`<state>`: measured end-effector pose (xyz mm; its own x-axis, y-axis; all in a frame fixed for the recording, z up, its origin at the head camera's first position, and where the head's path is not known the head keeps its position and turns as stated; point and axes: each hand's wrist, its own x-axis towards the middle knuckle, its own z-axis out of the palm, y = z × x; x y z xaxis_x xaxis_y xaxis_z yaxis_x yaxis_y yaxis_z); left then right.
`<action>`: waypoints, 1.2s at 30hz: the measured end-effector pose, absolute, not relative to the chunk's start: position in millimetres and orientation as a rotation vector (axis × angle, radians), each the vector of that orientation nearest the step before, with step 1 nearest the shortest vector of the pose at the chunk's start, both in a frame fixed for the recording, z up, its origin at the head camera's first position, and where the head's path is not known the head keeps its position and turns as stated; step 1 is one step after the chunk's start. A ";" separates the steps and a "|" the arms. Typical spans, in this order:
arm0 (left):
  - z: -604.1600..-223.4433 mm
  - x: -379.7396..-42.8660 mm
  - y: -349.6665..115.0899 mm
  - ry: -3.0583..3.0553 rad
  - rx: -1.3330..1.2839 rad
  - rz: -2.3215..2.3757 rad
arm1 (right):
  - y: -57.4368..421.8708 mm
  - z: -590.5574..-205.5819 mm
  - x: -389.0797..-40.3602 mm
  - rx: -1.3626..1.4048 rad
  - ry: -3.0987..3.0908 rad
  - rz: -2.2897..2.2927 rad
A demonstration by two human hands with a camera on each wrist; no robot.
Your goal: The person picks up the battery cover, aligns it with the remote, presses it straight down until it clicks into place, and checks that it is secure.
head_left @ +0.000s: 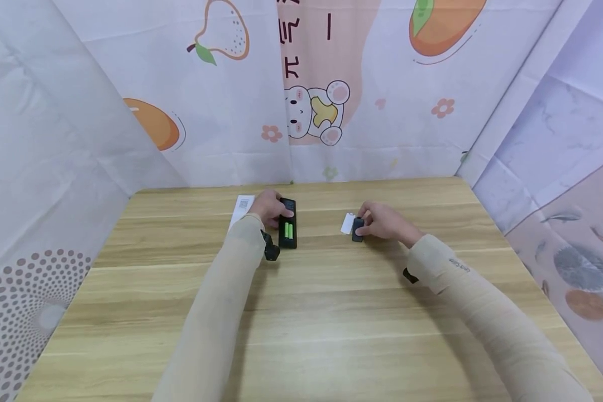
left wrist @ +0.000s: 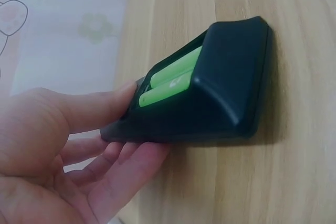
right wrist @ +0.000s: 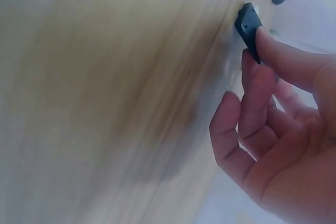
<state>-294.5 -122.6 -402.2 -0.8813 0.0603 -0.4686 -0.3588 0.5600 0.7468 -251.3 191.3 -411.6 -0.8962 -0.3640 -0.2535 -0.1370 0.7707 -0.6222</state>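
My left hand (head_left: 270, 207) grips the far end of a black remote control (head_left: 288, 243), thumb on top and fingers along its side. Its battery bay has no lid on, and two green batteries (head_left: 288, 230) lie side by side in it. The left wrist view shows the remote (left wrist: 231, 72) resting on the wood. Over to the right, my right hand (head_left: 386, 221) pinches a small black battery cover (head_left: 357, 235) between thumb and fingers. In the right wrist view the cover (right wrist: 249, 27) is tilted, its lower end hidden by the fingers.
A white slip of paper (head_left: 241, 208) with a printed code lies left of my left hand, partly covered by it. Beside the cover is a small white tag (head_left: 347, 223). A printed curtain (head_left: 221, 162) hangs behind the wooden table (head_left: 321, 312).
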 end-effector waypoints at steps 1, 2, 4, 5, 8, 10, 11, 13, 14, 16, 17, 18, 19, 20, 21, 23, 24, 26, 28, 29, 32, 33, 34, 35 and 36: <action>-402.6 -294.1 -122.2 2.354 -0.232 1.263 | 190.8 -411.2 -250.3 -0.375 2.578 -0.903; -403.1 -293.7 -121.6 2.359 -0.222 1.259 | 190.3 -410.9 -249.4 -0.366 2.544 -0.939; -403.5 -293.5 -120.5 2.368 -0.185 1.246 | 190.3 -410.9 -248.2 -0.347 2.487 -1.008; -403.4 -293.3 -119.7 2.374 -0.165 1.241 | 190.3 -411.1 -248.0 -0.342 2.464 -1.042; -402.8 -293.0 -117.3 2.395 -0.115 1.234 | 191.7 -411.0 -246.9 -0.328 2.435 -1.108; -402.0 -292.4 -116.0 2.400 -0.092 1.232 | 193.5 -412.0 -246.6 -0.327 2.429 -1.133; -401.7 -291.9 -115.4 2.397 -0.082 1.239 | 194.6 -412.5 -246.4 -0.330 2.426 -1.142; -401.0 -291.0 -114.7 2.387 -0.057 1.267 | 196.7 -413.6 -245.7 -0.337 2.420 -1.157; -400.6 -290.7 -114.5 2.377 -0.043 1.297 | 197.5 -414.1 -245.5 -0.336 2.417 -1.167; -400.6 -290.8 -114.9 2.368 -0.006 1.353 | 198.2 -414.0 -244.4 -0.351 2.421 -1.176; -401.0 -291.1 -115.3 2.366 0.012 1.382 | 198.0 -413.2 -243.4 -0.360 2.423 -1.177; -401.5 -291.5 -116.1 2.365 0.028 1.405 | 197.4 -412.3 -242.4 -0.370 2.424 -1.178; -402.4 -292.0 -117.4 2.364 0.043 1.427 | 196.5 -411.0 -241.4 -0.383 2.427 -1.174; -403.5 -292.5 -118.9 2.365 0.055 1.443 | 195.4 -409.9 -240.4 -0.408 2.428 -1.171; -404.8 -292.9 -120.7 2.362 0.064 1.459 | 194.2 -408.8 -239.6 -0.423 2.429 -1.172; -407.5 -293.6 -124.6 2.338 0.083 1.506 | 191.5 -406.9 -238.4 -0.447 2.432 -1.172; -408.7 -293.6 -126.4 2.315 0.093 1.540 | 190.1 -406.2 -238.0 -0.456 2.428 -1.181; -410.3 -293.1 -129.7 2.259 0.107 1.620 | 187.4 -405.0 -237.4 -0.466 2.420 -1.198; -411.6 -292.3 -132.4 2.200 0.123 1.703 | 184.7 -403.7 -236.6 -0.470 2.406 -1.215; -411.7 -291.5 -133.3 2.179 0.130 1.735 | 183.2 -403.1 -236.0 -0.469 2.394 -1.228; -411.7 -289.7 -135.4 2.139 0.145 1.807 | 178.6 -401.0 -234.6 -0.468 2.374 -1.241; -411.5 -289.2 -135.9 2.141 0.154 1.817 | 177.1 -400.8 -234.4 -0.467 2.365 -1.251; -410.9 -288.5 -136.1 2.147 0.162 1.821 | 175.3 -400.6 -234.4 -0.465 2.362 -1.255; -410.6 -288.1 -136.3 2.152 0.167 1.823 | 173.5 -400.5 -234.4 -0.458 2.355 -1.266; -410.5 -287.9 -136.5 2.156 0.170 1.824 | 171.7 -400.5 -234.4 -0.462 2.351 -1.270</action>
